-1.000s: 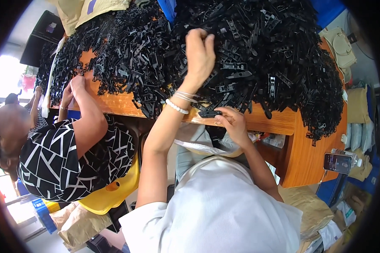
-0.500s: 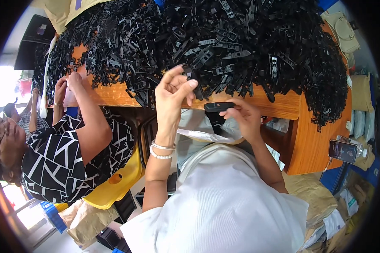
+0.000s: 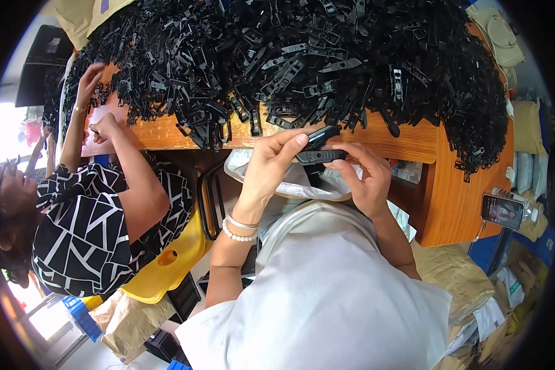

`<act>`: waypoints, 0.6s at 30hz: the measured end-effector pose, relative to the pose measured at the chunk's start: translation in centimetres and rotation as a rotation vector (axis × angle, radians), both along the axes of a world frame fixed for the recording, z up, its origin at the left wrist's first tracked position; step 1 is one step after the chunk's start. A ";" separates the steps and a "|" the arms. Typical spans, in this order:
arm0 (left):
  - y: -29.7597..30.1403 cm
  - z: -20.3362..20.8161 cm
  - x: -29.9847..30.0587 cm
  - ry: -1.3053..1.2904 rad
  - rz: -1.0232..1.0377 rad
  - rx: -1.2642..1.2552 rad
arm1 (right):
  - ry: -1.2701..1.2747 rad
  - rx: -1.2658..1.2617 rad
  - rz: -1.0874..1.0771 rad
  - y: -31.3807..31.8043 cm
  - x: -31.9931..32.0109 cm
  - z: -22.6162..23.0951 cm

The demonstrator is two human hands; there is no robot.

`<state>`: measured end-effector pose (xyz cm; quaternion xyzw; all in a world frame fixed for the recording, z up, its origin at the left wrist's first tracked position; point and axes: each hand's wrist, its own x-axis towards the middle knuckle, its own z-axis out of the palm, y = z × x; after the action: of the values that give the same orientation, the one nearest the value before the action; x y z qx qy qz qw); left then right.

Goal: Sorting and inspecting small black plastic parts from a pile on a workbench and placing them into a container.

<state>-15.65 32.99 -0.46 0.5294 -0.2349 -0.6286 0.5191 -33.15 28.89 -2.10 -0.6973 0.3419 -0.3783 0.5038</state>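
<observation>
My left hand (image 3: 272, 163), with bracelets at its wrist, pinches a slim black plastic piece (image 3: 324, 134) between thumb and fingers. Just below it, my right hand (image 3: 369, 179) grips a longer black plastic part (image 3: 319, 156) with ridges along its side. The two pieces lie close together, slanting toward each other; I cannot tell whether they touch. Both hands are held over an open white sack (image 3: 296, 189) at my lap, in front of the table edge. Black parts show inside the sack, partly hidden by my hands.
A big heap of black plastic parts (image 3: 259, 55) covers most of the wooden table (image 3: 407, 148). At my left a co-worker (image 3: 86, 234) in a patterned top sits on a yellow chair (image 3: 166, 265), hands at the table. A phone (image 3: 502, 210) stands at the right, near paper sacks (image 3: 453, 277).
My left hand has moved down and right, bringing its black piece beside the one in my right hand. Loose parts at the heap's near edge have shifted. The co-worker's hands have moved apart.
</observation>
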 end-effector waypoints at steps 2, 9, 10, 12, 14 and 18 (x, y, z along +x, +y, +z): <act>0.3 -0.1 0.2 -0.165 -0.126 -0.108 | 0.001 -0.045 -0.035 0.2 0.0 0.0; 1.2 0.3 -1.5 -0.751 -0.164 -0.361 | 0.031 -0.142 -0.034 -0.2 0.0 0.4; 1.3 0.3 -1.5 -0.750 -0.165 -0.359 | 0.031 -0.140 -0.034 -0.3 0.2 0.6; 1.6 -0.1 -1.4 -0.812 -0.164 -0.469 | 0.079 -0.201 -0.134 -0.7 0.5 0.9; 1.5 -0.1 -1.4 -0.812 -0.168 -0.494 | 0.042 -0.129 -0.049 -0.6 0.2 1.0; 1.7 -0.2 -2.0 -0.854 -0.167 -0.541 | 0.057 -0.107 0.043 -0.6 -0.4 -0.1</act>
<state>-17.68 34.68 -0.67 0.5652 -0.6217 -0.3125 0.4432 -33.58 28.27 -2.19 -0.7410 0.3203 -0.3648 0.4639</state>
